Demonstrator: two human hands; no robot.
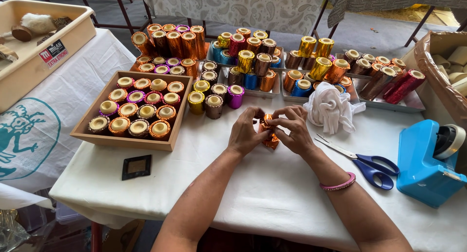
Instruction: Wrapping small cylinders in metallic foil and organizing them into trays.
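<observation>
My left hand [245,132] and my right hand [293,130] meet over the white table [272,188], both closed around a small candle wrapped in shiny orange foil [269,133]. The fingertips of both hands press at its top edge. Most of the candle is hidden between my fingers. A pink bangle [337,185] sits on my right wrist.
A wooden tray [92,137] of foil-wrapped candles lies to the left, with metal trays [413,103] of more candles behind. A white cloth [330,107], blue-handled scissors [362,162] and a blue tape dispenser [423,162] are on the right. A small dark square [136,166] lies front left.
</observation>
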